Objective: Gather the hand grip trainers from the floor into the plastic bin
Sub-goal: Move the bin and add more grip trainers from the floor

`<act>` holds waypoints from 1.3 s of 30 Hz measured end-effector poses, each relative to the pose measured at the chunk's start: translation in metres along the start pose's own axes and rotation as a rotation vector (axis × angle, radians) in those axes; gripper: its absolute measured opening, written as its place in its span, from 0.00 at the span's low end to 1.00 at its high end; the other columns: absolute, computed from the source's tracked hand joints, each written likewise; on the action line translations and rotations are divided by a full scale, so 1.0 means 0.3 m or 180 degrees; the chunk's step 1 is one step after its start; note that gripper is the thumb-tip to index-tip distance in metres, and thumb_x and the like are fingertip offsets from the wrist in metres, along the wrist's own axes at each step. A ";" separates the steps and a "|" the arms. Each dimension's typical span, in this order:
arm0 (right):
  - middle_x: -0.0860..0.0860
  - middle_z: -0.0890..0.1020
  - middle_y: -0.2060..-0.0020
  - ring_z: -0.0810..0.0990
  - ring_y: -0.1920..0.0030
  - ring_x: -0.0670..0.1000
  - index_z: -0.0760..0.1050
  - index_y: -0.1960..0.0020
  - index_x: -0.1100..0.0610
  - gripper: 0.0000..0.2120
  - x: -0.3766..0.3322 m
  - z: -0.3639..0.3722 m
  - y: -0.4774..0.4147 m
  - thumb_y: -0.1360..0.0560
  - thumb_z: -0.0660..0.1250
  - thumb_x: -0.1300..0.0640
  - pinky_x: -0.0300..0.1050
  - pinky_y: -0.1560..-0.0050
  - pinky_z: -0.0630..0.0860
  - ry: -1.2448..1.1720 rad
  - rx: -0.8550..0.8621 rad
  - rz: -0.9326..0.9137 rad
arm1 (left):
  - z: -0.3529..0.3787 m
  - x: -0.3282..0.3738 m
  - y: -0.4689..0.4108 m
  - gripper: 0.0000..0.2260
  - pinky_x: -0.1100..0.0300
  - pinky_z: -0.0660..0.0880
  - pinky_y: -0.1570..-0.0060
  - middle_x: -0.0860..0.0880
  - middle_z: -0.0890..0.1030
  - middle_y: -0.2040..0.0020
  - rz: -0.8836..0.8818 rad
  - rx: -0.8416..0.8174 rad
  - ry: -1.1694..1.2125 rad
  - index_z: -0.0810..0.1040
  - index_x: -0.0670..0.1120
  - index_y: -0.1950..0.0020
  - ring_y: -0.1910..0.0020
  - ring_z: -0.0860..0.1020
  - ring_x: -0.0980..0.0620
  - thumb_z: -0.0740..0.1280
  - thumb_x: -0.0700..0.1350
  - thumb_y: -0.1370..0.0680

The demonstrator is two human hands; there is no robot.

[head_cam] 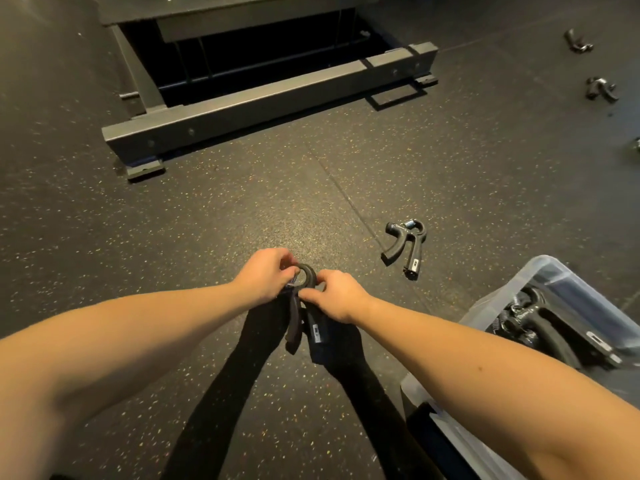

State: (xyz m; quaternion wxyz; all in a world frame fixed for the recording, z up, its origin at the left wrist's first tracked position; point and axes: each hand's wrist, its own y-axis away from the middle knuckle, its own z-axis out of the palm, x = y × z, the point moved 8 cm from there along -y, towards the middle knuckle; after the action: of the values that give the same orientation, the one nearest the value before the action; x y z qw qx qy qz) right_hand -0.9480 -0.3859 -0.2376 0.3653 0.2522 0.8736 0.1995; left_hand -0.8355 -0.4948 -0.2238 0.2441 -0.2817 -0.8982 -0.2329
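**Gathering partly done: one trainer in hand, several left on the floor**

Head view: A black hand grip trainer [306, 277] is held up above the floor [207, 220], in front of the body, with its two handles hanging down. Its ring-shaped top is pinched by the left hand [266, 275] on one side and by the right hand [341, 296] on the other, the fingers of both curled onto it. The plastic bin [485, 313] stands at the lower right, and several trainers [533, 327] are already seen inside it.

On the floor, another trainer [405, 247] lies just beyond the bin. Two more [577, 41] [601, 89] lie well apart at the far right, and part of what may be a further one [636, 147] is cut off by the frame edge.

The task is judged to be roughly midway: the held trainer is not yet placed in the bin, and at least three remain to be collected.
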 end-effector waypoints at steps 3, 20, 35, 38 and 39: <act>0.53 0.85 0.53 0.83 0.53 0.55 0.78 0.39 0.52 0.18 -0.008 -0.125 0.055 0.23 0.67 0.43 0.53 0.48 0.80 -0.0670 0.0522 0.0003 | -0.032 0.150 -0.017 0.08 0.55 0.78 0.49 0.50 0.85 0.51 0.0616 -0.0144 -0.0146 0.82 0.47 0.43 0.52 0.81 0.52 0.69 0.46 0.21; 0.59 0.85 0.59 0.85 0.65 0.56 0.76 0.47 0.60 0.04 0.587 -0.518 1.009 0.21 0.66 0.63 0.48 0.63 0.81 -0.3964 0.2991 0.1779 | 0.221 1.110 0.231 0.14 0.57 0.78 0.42 0.50 0.84 0.48 0.1517 -0.1187 0.1048 0.81 0.46 0.40 0.48 0.82 0.52 0.73 0.45 0.24; 0.59 0.81 0.49 0.86 0.65 0.54 0.73 0.39 0.58 0.12 0.747 -0.173 1.050 0.21 0.64 0.68 0.48 0.57 0.85 -0.5765 0.3790 0.2712 | 0.524 1.116 0.443 0.19 0.50 0.72 0.35 0.49 0.74 0.35 0.2571 -0.1406 -0.1165 0.76 0.48 0.33 0.35 0.72 0.46 0.68 0.52 0.23; 0.56 0.81 0.48 0.86 0.63 0.53 0.72 0.36 0.55 0.15 0.762 -0.170 1.020 0.20 0.64 0.66 0.45 0.58 0.85 -0.5762 0.3813 0.2802 | 0.541 1.114 0.433 0.16 0.49 0.70 0.34 0.47 0.75 0.36 0.2950 -0.1204 -0.2112 0.77 0.46 0.37 0.34 0.70 0.44 0.69 0.48 0.24; 0.56 0.81 0.47 0.86 0.60 0.54 0.72 0.33 0.54 0.17 0.768 -0.168 1.009 0.20 0.64 0.67 0.46 0.57 0.85 -0.5760 0.3816 0.2819 | 0.545 1.122 0.435 0.16 0.47 0.65 0.30 0.46 0.76 0.35 0.3209 -0.0950 -0.2507 0.79 0.47 0.38 0.31 0.68 0.43 0.69 0.50 0.24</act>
State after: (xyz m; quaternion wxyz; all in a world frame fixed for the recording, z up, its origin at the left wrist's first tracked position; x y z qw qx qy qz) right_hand -1.0355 -0.0191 -0.1673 0.5749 0.7161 0.0854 -0.3865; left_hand -1.0479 -0.1762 -0.1218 -0.0654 -0.7632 -0.6363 -0.0915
